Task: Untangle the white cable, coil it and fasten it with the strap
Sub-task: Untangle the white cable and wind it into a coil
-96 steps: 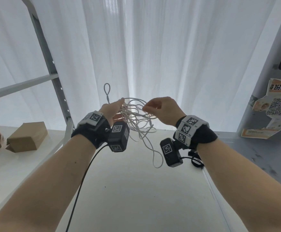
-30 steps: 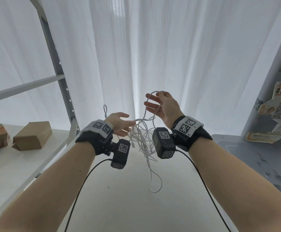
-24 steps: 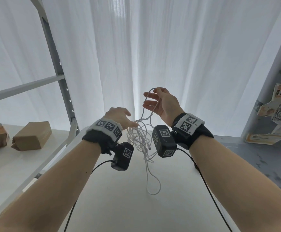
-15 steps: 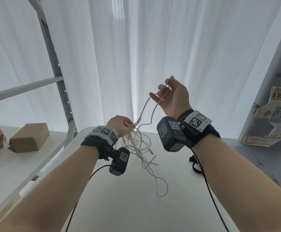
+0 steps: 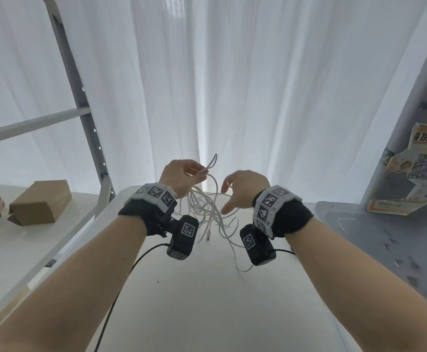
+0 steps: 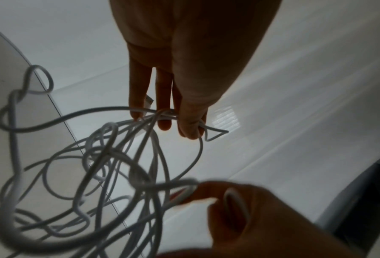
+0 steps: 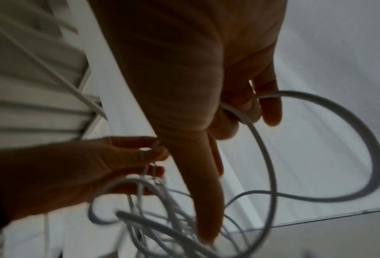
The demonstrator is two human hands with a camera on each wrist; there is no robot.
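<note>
White and thin, the cable (image 5: 208, 209) hangs in a messy bunch in the air above the table (image 5: 207, 313), between the two hands. The left hand (image 5: 179, 177) pinches a few strands near the top with thumb and fingers, and a small loop pokes up past them. The right hand (image 5: 241, 189) is just beside the bunch. From the right wrist, one strand runs across its curled fingers (image 7: 270, 108) and swings out in a big loop, while one long finger points down into the tangle. The loops cross over each other many times, so the ends are hard to follow. One plug dangles low in the bunch.

A white curtain (image 5: 232, 85) hangs behind. A grey rack (image 5: 80, 97) stands to the left, with brown boxes (image 5: 41, 201) on its shelf. On the right, a torn paper sign (image 5: 420, 168) leans on a grey post.
</note>
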